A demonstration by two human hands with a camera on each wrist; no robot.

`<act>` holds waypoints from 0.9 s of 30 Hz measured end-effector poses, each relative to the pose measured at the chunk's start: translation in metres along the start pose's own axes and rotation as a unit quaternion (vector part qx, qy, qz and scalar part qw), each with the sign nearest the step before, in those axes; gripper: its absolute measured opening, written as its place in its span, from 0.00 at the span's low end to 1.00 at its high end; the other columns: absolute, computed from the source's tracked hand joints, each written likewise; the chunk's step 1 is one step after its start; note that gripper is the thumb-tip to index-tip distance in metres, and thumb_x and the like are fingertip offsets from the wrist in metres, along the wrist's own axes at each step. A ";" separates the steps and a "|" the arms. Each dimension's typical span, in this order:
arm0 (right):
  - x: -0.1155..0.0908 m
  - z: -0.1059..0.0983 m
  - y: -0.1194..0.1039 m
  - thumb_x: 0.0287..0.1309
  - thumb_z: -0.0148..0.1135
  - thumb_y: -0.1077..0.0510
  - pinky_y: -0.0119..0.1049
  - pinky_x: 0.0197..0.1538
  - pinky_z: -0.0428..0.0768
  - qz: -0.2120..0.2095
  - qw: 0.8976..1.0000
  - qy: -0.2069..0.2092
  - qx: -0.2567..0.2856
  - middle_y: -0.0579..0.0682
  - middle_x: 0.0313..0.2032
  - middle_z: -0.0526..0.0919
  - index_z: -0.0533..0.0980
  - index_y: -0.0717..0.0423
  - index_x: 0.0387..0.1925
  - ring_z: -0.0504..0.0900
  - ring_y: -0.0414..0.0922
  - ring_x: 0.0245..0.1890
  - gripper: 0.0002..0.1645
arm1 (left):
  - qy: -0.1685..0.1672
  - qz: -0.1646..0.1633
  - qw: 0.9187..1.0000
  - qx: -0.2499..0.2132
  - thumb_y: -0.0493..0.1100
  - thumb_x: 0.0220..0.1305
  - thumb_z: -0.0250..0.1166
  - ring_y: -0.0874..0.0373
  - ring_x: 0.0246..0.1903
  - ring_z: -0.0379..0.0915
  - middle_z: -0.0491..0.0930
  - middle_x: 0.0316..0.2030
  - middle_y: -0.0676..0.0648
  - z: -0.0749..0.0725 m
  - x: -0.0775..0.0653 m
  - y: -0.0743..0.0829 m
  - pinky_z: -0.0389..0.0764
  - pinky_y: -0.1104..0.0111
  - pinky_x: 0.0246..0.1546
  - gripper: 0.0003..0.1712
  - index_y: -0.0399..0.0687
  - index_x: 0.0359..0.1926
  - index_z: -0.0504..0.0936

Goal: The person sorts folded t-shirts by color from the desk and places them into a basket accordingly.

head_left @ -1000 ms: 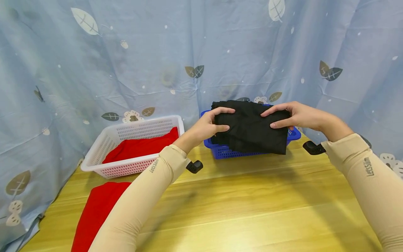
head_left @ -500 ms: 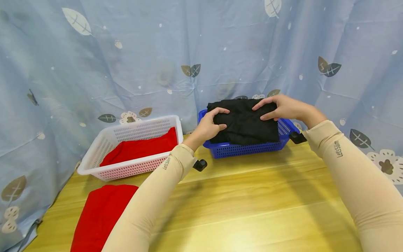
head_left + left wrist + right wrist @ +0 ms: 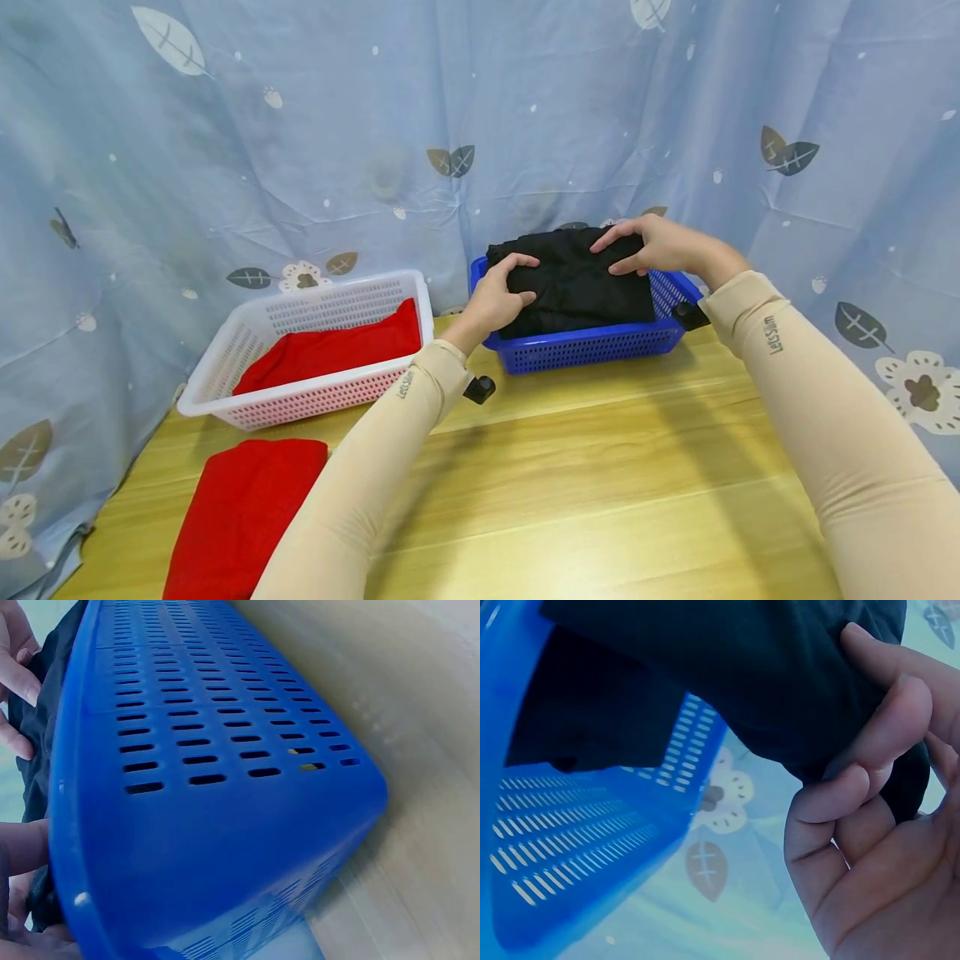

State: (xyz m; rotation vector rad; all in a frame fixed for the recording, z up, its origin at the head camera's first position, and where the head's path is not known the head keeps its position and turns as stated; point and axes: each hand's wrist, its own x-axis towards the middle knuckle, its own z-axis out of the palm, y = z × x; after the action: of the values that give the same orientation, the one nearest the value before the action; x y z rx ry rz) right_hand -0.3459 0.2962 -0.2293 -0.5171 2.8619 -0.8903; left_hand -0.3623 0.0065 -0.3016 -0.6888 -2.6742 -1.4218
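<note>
A folded red cloth (image 3: pixel 243 508) lies nearest on the worktop (image 3: pixel 562 483). Behind it, a white basket (image 3: pixel 307 402) holds another red piece (image 3: pixel 337 352). To the right, a blue basket (image 3: pixel 592 346) carries the black cloth (image 3: pixel 573 292) in its mouth: matt, folded roughly rectangular, softly creased, rising above the rim. The left hand (image 3: pixel 497 298) grips its left edge; the right hand (image 3: pixel 671 248) pinches its right side. A leaf-patterned curtain (image 3: pixel 337 100) hangs behind.

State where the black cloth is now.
In the head view, the black cloth is right of centre, at the opening of the blue basket, gripped by the left hand and right hand.
</note>
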 end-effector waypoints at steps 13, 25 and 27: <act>0.011 0.014 0.011 0.71 0.69 0.62 0.40 0.41 0.79 -0.002 1.000 0.007 -0.017 0.65 0.74 0.70 0.80 0.56 0.68 0.78 0.51 0.35 0.26 | -0.027 -0.022 0.997 0.070 0.35 0.71 0.70 0.46 0.73 0.69 0.72 0.76 0.43 0.008 0.007 -0.003 0.70 0.51 0.76 0.28 0.56 0.69 0.77; 0.025 0.027 0.014 0.70 0.68 0.64 0.43 0.42 0.82 -0.004 0.998 0.010 -0.059 0.66 0.73 0.71 0.81 0.54 0.66 0.80 0.50 0.33 0.24 | -0.031 -0.039 0.992 0.113 0.37 0.69 0.71 0.45 0.70 0.72 0.74 0.74 0.43 0.012 0.009 -0.003 0.73 0.52 0.74 0.28 0.54 0.68 0.77; 0.025 0.030 0.016 0.71 0.68 0.63 0.46 0.44 0.82 0.003 0.998 0.004 -0.067 0.66 0.74 0.71 0.81 0.54 0.66 0.81 0.50 0.34 0.24 | -0.041 -0.043 0.991 0.118 0.37 0.70 0.71 0.45 0.69 0.73 0.74 0.75 0.43 0.012 0.008 -0.002 0.75 0.52 0.72 0.28 0.53 0.68 0.76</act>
State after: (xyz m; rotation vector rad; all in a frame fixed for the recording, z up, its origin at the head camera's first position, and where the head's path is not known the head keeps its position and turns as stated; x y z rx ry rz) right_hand -0.3679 0.2838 -0.2627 -0.5185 2.9429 -0.7053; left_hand -0.3682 0.0185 -0.3081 -0.6305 -2.9034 -1.0884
